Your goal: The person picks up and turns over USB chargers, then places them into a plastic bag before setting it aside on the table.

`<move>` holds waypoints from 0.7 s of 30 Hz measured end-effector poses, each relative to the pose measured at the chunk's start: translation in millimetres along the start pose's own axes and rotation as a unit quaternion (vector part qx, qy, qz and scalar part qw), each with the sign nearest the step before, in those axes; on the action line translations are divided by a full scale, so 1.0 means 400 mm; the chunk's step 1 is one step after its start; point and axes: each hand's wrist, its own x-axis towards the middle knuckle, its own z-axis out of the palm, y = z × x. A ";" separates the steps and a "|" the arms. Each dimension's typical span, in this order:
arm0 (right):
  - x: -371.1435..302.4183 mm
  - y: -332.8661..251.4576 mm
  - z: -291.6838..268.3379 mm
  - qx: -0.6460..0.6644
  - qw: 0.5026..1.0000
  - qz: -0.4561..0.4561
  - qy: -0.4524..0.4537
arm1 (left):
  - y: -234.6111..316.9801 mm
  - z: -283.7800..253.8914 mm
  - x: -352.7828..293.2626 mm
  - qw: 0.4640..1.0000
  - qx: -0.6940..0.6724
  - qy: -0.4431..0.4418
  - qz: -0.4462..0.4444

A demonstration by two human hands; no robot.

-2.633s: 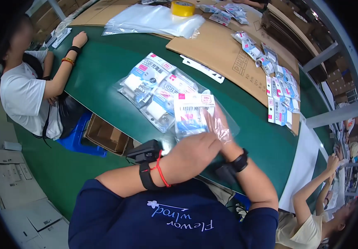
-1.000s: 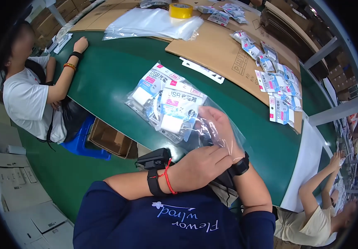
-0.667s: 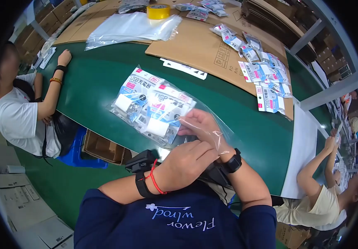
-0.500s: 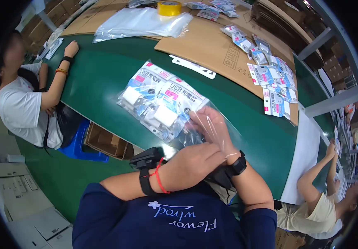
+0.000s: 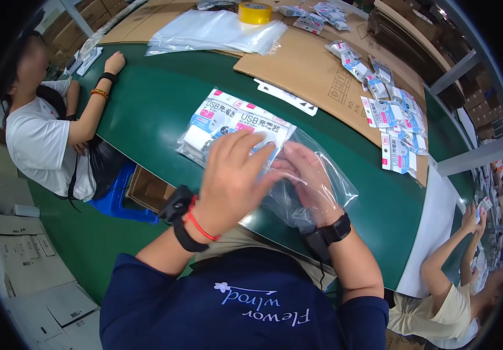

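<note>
A clear plastic bag (image 5: pixel 338 188) lies at the middle of the green table's near side, its loose end spreading around my right hand. In it are several white, blue and pink carded packs (image 5: pixel 263 121) of small white chargers, lying side by side. My left hand (image 5: pixel 231 178) is over the near part of the packs, fingers spread and slightly blurred, hiding some of them. My right hand (image 5: pixel 308 169) is at the packs' right end, fingers curled on the bag's film; whether it is under the film or only behind it, I cannot tell.
Flat clear bags (image 5: pixel 210 36) and a yellow tape roll (image 5: pixel 255 13) lie at the back. Loose carded packs (image 5: pixel 388 111) cover the cardboard sheet (image 5: pixel 298 64) at right. A person (image 5: pixel 47 137) sits at left; another person (image 5: pixel 438 297) works at right.
My left hand has moved from by my right wrist, up and left onto the packs, its fingers now spread. The bag's loose end has spread out to the right. The whole view has shifted slightly.
</note>
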 end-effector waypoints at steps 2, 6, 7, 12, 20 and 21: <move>0.000 0.002 0.006 0.002 1.000 0.001 0.026 | -0.037 -0.015 -0.018 0.995 0.082 -0.053 -0.026; 0.010 -0.005 -0.006 -0.003 0.999 -0.031 0.032 | -0.062 -0.035 -0.025 0.988 0.092 -0.121 -0.020; 0.011 -0.010 -0.012 -0.006 0.998 -0.048 0.029 | -0.067 -0.044 -0.021 0.984 0.081 -0.155 -0.044; -0.005 -0.039 -0.034 -0.036 0.999 0.015 0.029 | -0.018 -0.035 0.004 0.981 0.119 -0.146 -0.040; -0.105 -0.091 -0.080 -0.194 0.974 0.057 -0.107 | -0.167 -0.012 -0.010 0.960 0.219 -0.168 -0.038; -0.120 -0.106 -0.098 -0.213 0.970 0.060 -0.101 | -0.200 -0.022 -0.005 0.956 0.239 -0.166 -0.037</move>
